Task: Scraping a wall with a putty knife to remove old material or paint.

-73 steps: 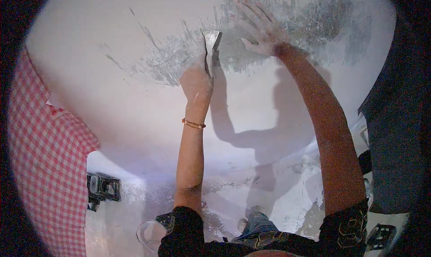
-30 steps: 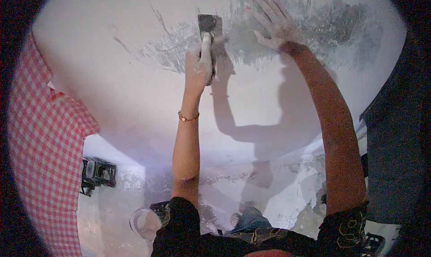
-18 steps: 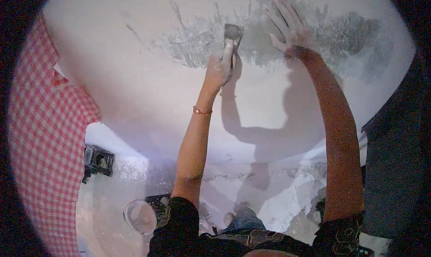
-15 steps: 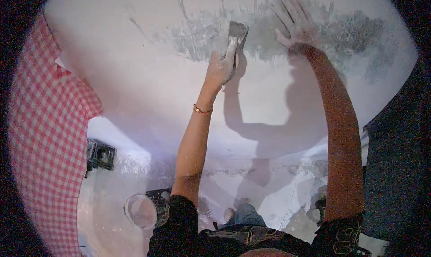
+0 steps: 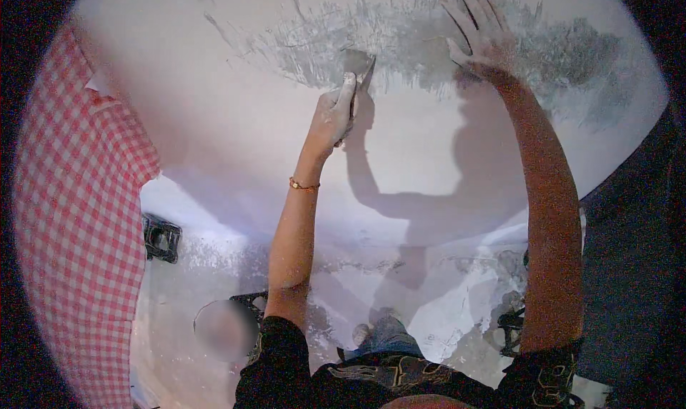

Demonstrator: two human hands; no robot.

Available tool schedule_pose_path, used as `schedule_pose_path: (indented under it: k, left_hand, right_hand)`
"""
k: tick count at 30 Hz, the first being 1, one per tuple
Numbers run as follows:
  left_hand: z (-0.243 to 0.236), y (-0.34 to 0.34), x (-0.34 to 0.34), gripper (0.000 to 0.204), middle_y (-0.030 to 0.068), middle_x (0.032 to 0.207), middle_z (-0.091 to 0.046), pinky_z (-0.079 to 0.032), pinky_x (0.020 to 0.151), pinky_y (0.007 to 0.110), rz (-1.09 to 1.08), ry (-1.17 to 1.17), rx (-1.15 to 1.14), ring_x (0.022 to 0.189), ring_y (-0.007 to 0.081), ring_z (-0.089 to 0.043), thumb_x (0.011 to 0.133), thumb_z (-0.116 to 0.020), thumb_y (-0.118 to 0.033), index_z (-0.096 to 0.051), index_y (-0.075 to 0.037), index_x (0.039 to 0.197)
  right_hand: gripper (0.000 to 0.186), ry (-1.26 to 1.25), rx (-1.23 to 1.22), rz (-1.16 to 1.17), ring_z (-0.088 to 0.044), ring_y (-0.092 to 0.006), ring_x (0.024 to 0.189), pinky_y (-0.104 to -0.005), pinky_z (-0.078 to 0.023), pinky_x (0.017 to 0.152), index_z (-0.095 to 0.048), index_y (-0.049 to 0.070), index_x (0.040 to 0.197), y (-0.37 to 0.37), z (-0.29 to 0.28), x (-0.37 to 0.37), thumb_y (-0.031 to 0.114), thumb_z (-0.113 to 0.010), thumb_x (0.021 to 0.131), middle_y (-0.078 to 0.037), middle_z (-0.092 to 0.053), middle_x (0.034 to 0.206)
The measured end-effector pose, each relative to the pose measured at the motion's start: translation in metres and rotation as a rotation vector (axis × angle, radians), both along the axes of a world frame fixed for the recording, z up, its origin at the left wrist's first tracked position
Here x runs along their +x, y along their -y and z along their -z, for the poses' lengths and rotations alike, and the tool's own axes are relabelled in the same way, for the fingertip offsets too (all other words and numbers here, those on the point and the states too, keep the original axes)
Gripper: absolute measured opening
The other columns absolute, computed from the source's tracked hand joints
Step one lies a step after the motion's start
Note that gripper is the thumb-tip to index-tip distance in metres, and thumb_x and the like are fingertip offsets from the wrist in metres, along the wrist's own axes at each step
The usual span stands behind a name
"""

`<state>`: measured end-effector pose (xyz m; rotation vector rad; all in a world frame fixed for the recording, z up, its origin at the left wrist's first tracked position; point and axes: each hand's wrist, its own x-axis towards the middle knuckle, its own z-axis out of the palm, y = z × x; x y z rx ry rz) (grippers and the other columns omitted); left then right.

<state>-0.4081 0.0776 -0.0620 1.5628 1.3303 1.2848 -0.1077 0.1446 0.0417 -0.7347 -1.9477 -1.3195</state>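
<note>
My left hand point(image 5: 333, 117) is wrapped round the handle of a putty knife point(image 5: 357, 62), and its thumb points up along the handle. The knife's broad dark blade is at the lower edge of a rough grey patch point(image 5: 421, 41) on a pale wall point(image 5: 236, 116). Whitish dust coats the fingers. Farther right and higher, my right hand point(image 5: 484, 37) lies on the patch with fingers spread and nothing in it. Shadows of my arms and body fall across the wall below.
Red-and-white checked cloth point(image 5: 78, 216) hangs along the left side, and dark cloth point(image 5: 625, 266) along the right. Below, a black boxy object point(image 5: 162, 237) and a blurred round shape point(image 5: 225, 330) are near the pale, stained floor point(image 5: 182, 287).
My left hand and the putty knife have moved left and slightly down against the wall. In the picture my right hand has shifted a little to the right, still spread.
</note>
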Motion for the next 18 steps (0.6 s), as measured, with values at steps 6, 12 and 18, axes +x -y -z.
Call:
schedule_pose_path:
  k: [6, 12, 18]
  left_hand:
    - [-0.004, -0.020, -0.008, 0.062, -0.0006, 0.049, -0.038, -0.028, 0.042, 0.028, 0.034, -0.018, 0.236, 0.043, 0.0086, -0.036, 0.101, -0.041, -0.052, -0.045, -0.009, 0.057]
    - [-0.024, -0.034, 0.014, 0.059, 0.0012, 0.052, -0.043, -0.031, 0.045, 0.031, 0.000, -0.072, 0.299, 0.051, 0.0110, -0.041, 0.102, -0.043, -0.046, -0.052, -0.001, 0.064]
    - [-0.045, -0.023, 0.041, 0.058, 0.0035, 0.053, -0.047, -0.037, 0.047, 0.033, 0.034, -0.070, 0.380, 0.050, 0.0123, -0.045, 0.102, -0.041, -0.043, -0.054, 0.000, 0.066]
  right_hand:
    - [0.079, -0.045, -0.061, -0.025, -0.032, -0.0305, 0.140, -0.0458, -0.024, 0.118, -0.043, 0.021, 0.144, 0.012, -0.010, -0.010, 0.025, -0.073, 0.071, -0.011, -0.032, 0.153]
    - [0.081, -0.022, -0.142, 0.044, -0.026, -0.0300, 0.144, -0.0460, -0.023, 0.118, -0.041, 0.018, 0.145, 0.011, -0.007, -0.006, 0.025, -0.074, 0.071, -0.012, -0.027, 0.156]
    - [0.070, -0.234, -1.094, 0.430, -0.025, -0.0338, 0.144, -0.0507, -0.025, 0.116, -0.040, 0.015, 0.145, -0.007, -0.006, 0.020, 0.047, -0.060, 0.086, -0.014, -0.028, 0.155]
